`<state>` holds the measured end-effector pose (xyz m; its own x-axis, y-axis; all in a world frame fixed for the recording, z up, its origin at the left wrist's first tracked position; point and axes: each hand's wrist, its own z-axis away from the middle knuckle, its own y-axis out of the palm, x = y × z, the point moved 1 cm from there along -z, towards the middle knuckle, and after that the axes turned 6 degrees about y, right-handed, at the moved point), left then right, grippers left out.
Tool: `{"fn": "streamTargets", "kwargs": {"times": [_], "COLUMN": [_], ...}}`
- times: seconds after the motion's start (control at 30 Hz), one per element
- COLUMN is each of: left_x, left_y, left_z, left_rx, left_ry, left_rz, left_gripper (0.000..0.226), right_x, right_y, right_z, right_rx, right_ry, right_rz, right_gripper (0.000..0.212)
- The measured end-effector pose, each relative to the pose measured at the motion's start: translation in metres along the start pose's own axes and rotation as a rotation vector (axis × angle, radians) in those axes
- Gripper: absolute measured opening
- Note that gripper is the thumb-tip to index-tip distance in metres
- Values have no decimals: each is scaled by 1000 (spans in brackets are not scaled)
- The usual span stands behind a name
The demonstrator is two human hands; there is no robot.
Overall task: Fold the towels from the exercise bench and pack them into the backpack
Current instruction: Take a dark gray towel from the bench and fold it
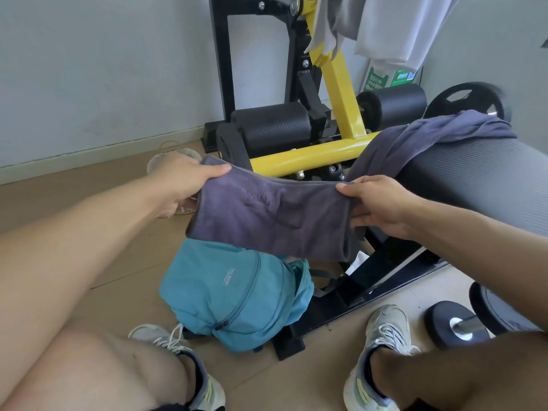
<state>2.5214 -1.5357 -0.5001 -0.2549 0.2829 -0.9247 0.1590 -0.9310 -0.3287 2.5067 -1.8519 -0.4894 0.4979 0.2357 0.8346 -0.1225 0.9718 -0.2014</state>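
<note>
The exercise bench is draped with a crumpled purple-grey towel. Left of the bench, a teal backpack lies beneath a folded purple-grey towel, pinched at its corners by the left hand and right hand.

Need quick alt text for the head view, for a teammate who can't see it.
Both hands, left hand and right hand, grip the top edge of a folded grey towel held above a teal backpack on the floor. Another grey towel lies draped over the padded bench to the right.
</note>
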Motion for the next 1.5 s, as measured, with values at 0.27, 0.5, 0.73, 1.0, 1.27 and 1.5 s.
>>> {"fn": "streamTargets", "kwargs": {"times": [0.27,0.5,0.73,1.0,1.27,1.5], "left_x": [-23,-32,-32,-33,-26,-28], "left_y": [53,72,70,70,56,54], "left_z": [37,52,53,58,50,47], "left_rx": [233,361,397,437,594,557], "left_ry": [83,66,35,23,247,371], "left_rz": [-151,-98,-62,-73,-362,-432], "left_gripper": [30,41,48,61,39,52], "right_x": [3,6,8,9,12,7], "right_y": [51,71,71,71,62,48], "right_z": [18,20,26,28,26,14], "right_rx": [77,60,83,159,241,-1], "right_ry": [-76,-161,-215,-183,-210,-423], "right_rz": [-50,-41,-28,-34,-28,557], "right_gripper": [15,21,24,31,22,59]}}
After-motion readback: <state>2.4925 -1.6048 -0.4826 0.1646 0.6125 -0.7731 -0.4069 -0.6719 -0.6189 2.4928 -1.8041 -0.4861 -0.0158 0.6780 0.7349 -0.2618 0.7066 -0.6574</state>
